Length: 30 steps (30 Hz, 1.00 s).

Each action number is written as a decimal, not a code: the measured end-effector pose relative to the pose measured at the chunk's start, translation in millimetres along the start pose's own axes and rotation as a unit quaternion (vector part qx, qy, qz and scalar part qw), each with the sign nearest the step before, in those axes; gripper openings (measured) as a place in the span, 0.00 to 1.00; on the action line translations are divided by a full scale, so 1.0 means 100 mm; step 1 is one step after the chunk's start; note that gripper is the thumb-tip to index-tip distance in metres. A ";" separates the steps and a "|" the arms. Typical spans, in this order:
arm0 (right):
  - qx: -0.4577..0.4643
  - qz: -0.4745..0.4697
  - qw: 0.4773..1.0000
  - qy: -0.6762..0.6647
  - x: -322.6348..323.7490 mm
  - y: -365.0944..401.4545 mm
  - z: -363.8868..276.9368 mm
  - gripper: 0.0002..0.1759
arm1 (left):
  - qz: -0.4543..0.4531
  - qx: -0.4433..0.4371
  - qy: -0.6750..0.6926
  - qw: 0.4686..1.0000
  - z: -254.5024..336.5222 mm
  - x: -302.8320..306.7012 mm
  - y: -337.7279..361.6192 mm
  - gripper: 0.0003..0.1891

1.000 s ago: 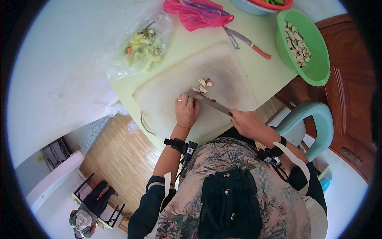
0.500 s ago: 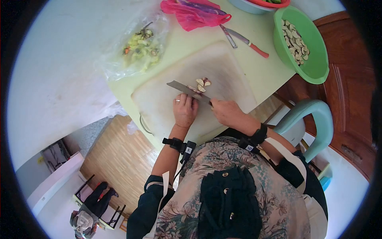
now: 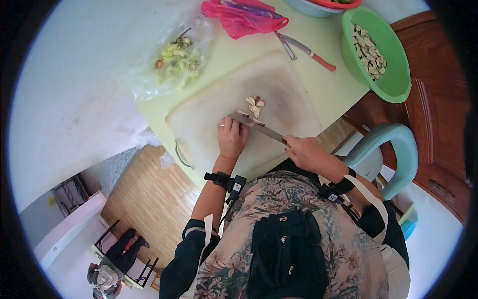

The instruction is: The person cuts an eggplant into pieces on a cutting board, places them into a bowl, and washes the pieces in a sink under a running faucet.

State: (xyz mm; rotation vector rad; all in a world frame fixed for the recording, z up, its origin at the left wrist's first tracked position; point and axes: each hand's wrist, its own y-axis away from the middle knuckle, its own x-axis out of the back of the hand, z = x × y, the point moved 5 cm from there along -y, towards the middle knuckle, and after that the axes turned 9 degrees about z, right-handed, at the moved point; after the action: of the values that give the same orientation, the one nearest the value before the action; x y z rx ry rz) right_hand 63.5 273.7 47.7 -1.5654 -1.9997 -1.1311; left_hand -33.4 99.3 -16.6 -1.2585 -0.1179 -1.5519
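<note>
From the head camera, the left hand (image 3: 232, 137) lies on the pale cutting board (image 3: 204, 119), its grip pressed together with the fingertips bent down onto a purple-skinned piece (image 3: 243, 113). Fingers and blade cover most of this piece, so its shape is hard to make out. The right hand (image 3: 304, 151) has its grip closed around the knife (image 3: 256, 125). The handle is hidden in the fist, and the blade lies slanted across the board, touching the piece just beside the left fingertips. A few cut slices (image 3: 255, 105) lie on the board just beyond the blade. On the light green table (image 3: 331, 89), a green bowl (image 3: 398, 92) holds more slices. A red-handled knife (image 3: 312, 53) and a peeler (image 3: 286, 46) lie between the bowl and the board. A clear bag of scraps (image 3: 174, 61) sits at the board's far left. A pink bag (image 3: 244, 17) and another bowl (image 3: 318, 7) are cut off by the top edge. Each wrist carries a black strap (image 3: 225, 181) with a small tag, too small to read.
</note>
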 end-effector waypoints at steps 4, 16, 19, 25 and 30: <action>0.037 0.023 0.999 0.016 -0.02 0.04 0.05 0.11 | -0.006 0.012 0.003 1.000 -0.01 -0.01 0.02 0.10; 0.019 -0.010 1.000 0.009 -0.17 -0.29 -0.02 0.14 | 0.005 0.008 0.006 1.000 -0.02 0.00 0.02 0.12; 0.048 0.046 0.998 0.004 -0.25 -0.48 -0.09 0.12 | 0.005 0.004 0.004 1.000 -0.02 0.00 0.02 0.13; 0.016 0.039 0.999 0.027 -0.31 -0.58 -0.10 0.13 | 0.020 0.006 0.006 1.000 0.00 0.01 0.02 0.13; 0.026 0.088 0.996 -0.020 -0.27 -0.43 -0.02 0.12 | 0.023 0.009 0.015 1.000 -0.02 0.00 0.02 0.13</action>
State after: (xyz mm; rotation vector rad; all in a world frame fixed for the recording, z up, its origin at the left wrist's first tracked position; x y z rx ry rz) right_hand 32.2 252.5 14.3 -1.7106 -1.8578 -0.9796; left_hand -33.4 96.9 -18.3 -1.2140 -0.0834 -1.5272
